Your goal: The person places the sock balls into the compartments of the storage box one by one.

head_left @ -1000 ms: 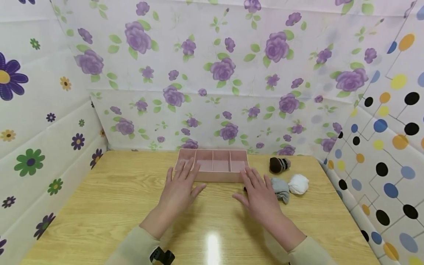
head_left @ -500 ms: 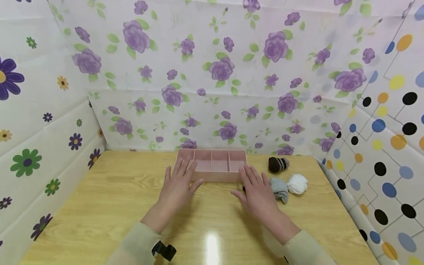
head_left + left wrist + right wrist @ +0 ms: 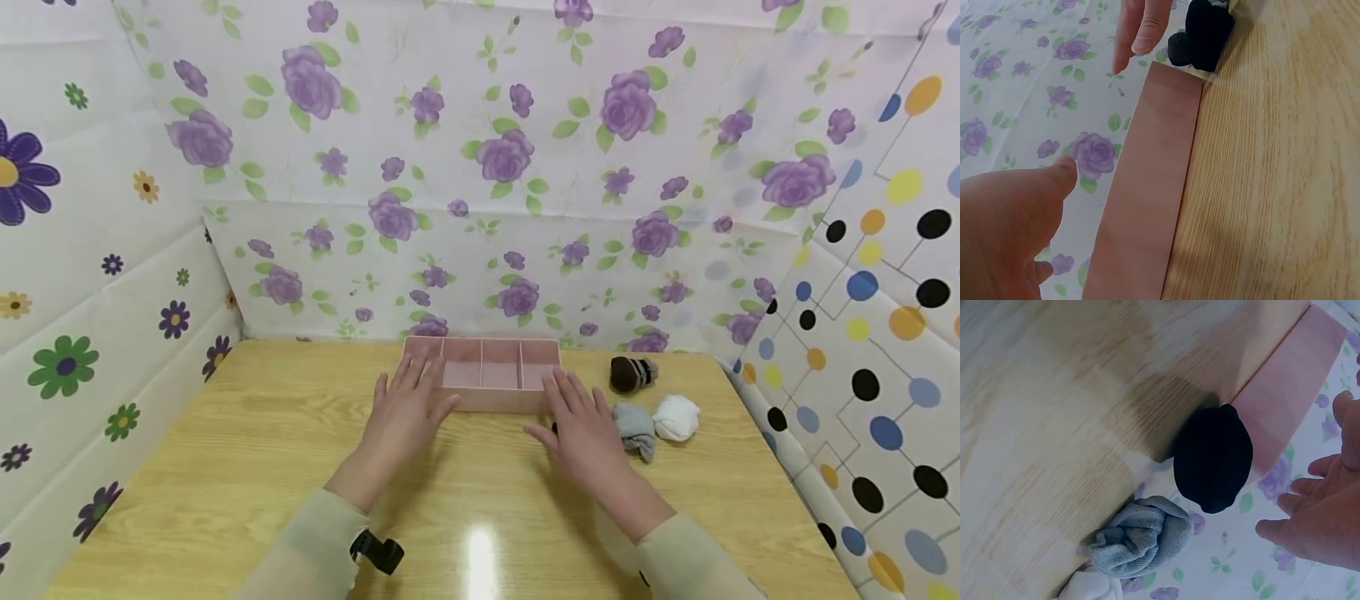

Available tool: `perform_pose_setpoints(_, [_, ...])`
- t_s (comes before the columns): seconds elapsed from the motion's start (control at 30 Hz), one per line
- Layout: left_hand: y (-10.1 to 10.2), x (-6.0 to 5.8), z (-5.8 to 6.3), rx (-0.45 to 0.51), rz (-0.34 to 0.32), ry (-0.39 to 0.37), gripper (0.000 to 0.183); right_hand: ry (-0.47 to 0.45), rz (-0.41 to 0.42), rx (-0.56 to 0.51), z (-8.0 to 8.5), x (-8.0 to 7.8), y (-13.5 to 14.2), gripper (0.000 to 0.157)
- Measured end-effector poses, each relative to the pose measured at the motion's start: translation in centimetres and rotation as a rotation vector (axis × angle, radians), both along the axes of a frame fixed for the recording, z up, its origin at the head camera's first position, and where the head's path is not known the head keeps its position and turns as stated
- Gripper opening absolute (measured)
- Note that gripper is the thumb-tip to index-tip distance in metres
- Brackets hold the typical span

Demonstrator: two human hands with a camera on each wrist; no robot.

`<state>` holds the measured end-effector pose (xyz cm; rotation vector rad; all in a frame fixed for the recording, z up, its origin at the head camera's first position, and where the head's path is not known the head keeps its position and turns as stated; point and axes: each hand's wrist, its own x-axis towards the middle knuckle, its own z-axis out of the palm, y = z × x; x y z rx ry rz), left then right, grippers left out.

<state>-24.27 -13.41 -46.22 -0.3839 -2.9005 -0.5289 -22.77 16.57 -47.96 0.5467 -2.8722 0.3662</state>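
A pink box (image 3: 495,401) with several compartments stands at the back middle of the table. My left hand (image 3: 401,421), fingers straight and spread, overlaps its left end in the head view. My right hand (image 3: 588,442) overlaps the right front corner, its fingers also extended. Neither hand holds anything. Right beside the box, a rolled black sock (image 3: 1213,459) shows in the right wrist view; in the head view my right hand mostly hides it. Close by lies a rolled grey sock (image 3: 634,429), with a white rolled sock (image 3: 677,417) to its right.
A dark brown striped rolled sock (image 3: 632,374) lies behind the grey one. Flowered cloth (image 3: 502,208) hangs behind the wooden table (image 3: 300,400), and patterned sheets close off both sides. A black strap device (image 3: 377,552) sits on the left wrist.
Both hands hold nearly the same pose, with only a slight shift of the left hand and forearm. The box and socks stay put; the view sways a little.
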Motion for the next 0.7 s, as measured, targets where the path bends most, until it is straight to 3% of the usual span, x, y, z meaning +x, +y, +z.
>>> perform_pose_setpoints(0.3, [-0.3, -1.3, -0.4, 0.038, 0.024, 0.01, 0.077, -0.061, -0.022, 0.01, 0.0, -0.8, 0.3, 0.087])
perform_pose_setpoints(0.7, [-0.9, -2.5, -0.4, 0.078, 0.061, -0.032, 0.077, -0.065, -0.031, -0.01, -0.2, -1.4, -0.1, 0.087])
